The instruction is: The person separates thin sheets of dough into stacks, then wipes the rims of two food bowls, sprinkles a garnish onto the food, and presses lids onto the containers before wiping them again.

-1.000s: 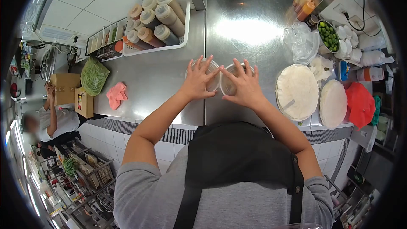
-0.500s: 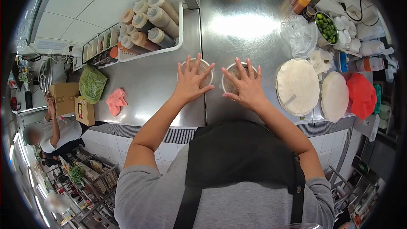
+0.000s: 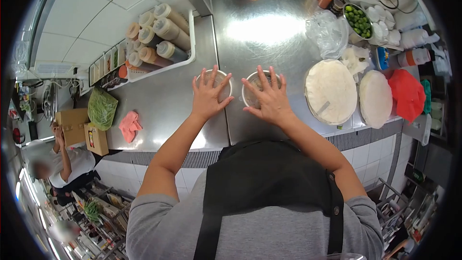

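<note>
Two round, clear lidded containers stand side by side on the steel counter, in the middle of the head view. My left hand lies palm down over the left container, its fingers spread across the top. Over the right container my right hand rests the same way, fingers apart and thumb pointing inward. The hands cover most of both containers, so their contents are hard to make out. A narrow strip of counter separates them.
A white basket of squeeze bottles stands at the back left. Nearer are a pink cloth, bagged greens and boxes. To the right lie round flat stacks, a plastic bag and limes. Another person is far left.
The camera view has shifted a little, so the counter items sit slightly further left. Both hands stay spread over the two containers.
</note>
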`<state>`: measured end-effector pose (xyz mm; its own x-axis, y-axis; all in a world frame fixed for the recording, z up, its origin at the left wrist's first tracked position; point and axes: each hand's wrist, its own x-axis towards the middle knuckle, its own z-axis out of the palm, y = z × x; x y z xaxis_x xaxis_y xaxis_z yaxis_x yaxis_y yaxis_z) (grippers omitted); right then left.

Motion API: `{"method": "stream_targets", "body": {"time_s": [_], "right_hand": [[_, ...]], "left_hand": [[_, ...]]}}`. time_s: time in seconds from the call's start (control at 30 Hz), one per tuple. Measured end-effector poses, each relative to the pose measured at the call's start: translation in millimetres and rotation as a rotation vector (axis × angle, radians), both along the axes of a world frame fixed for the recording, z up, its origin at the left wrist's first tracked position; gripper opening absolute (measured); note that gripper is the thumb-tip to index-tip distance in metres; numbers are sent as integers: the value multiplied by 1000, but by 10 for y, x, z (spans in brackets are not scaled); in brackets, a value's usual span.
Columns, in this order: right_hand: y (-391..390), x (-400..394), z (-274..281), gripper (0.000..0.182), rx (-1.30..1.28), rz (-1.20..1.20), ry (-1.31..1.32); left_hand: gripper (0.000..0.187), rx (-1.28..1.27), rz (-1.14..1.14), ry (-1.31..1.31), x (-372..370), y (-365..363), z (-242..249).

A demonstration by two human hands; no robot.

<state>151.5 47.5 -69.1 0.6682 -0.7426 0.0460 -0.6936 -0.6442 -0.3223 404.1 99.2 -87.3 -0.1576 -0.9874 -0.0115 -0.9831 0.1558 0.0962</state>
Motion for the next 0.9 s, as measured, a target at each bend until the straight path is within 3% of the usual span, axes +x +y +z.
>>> {"method": "stream_targets", "body": {"time_s": [0.13, 0.2, 0.27, 0.3, 0.37, 0.4, 0.47, 0.53, 0.6, 0.73, 0.83, 0.9], "right_hand": [[-106, -106, 91, 85, 99, -17, -31], [-386, -292, -152, 78, 367, -127, -452], [-688, -544, -577, 64, 529, -331, -989], [-711, -634, -543, 64, 516, -359, -989], [-675, -790, -401, 51, 836, -538, -1083], [-623, -813, -381, 51, 825, -565, -1090], [-511, -769, -372, 33, 998, -388, -640], [-418, -714, -573, 27, 936, -492, -722], [-351, -688, -708, 26, 1058, -735, -1358], [-62, -555, -968, 31, 845, -990, -1303], [199, -505, -1093, 28, 838, -1015, -1322], [343, -460, -1113, 28, 826, -1030, -1318]], "left_hand": [[77, 34, 89, 20, -111, 24, -38], [79, 56, 133, 29, -267, -48, -44], [91, -153, 65, 287, -581, -109, -16], [91, -147, 39, 297, -784, -150, 76], [104, -68, -188, 397, -1160, -234, 295], [104, -58, -214, 403, -1249, -260, 257], [109, 19, -208, 181, -1368, -324, 176], [107, 4, -235, 194, -1346, -433, 163], [104, -9, -259, 199, -1296, -605, 160], [99, -8, -180, 140, -1174, -1039, 105], [89, 38, -252, 319, -838, -1516, -115], [86, 235, -245, 786, -724, -1693, -121]]}}
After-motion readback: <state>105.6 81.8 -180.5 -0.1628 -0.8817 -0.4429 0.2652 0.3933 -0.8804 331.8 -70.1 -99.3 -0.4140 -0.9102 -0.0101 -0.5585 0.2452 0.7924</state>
